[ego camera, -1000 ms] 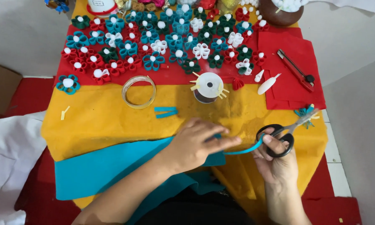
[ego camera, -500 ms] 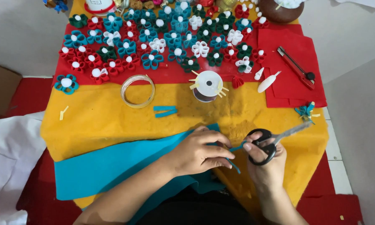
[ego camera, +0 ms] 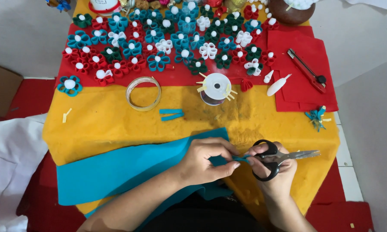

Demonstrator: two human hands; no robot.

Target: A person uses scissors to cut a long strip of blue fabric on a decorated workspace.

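Observation:
A large sheet of teal felt [ego camera: 124,167] lies over the yellow cloth [ego camera: 116,124] at the table's near edge. My left hand [ego camera: 206,161] rests on the sheet's right end and pinches a thin teal strip [ego camera: 241,158] between thumb and fingers. My right hand [ego camera: 273,169] holds black-handled scissors [ego camera: 279,157] just right of it, blades closed and pointing right. The two hands almost touch at the strip.
Many red, teal, green and white felt flowers [ego camera: 159,60] cover the red cloth at the back. A wire coil [ego camera: 143,93], two cut teal strips [ego camera: 171,114], a spool with pins [ego camera: 215,88], a white glue nozzle [ego camera: 277,85] and a red utility knife [ego camera: 306,70] lie around.
The scissors have swung from pointing up-right to nearly level, and their blades have closed. My right hand drew in toward my left, which now pinches the cut strip.

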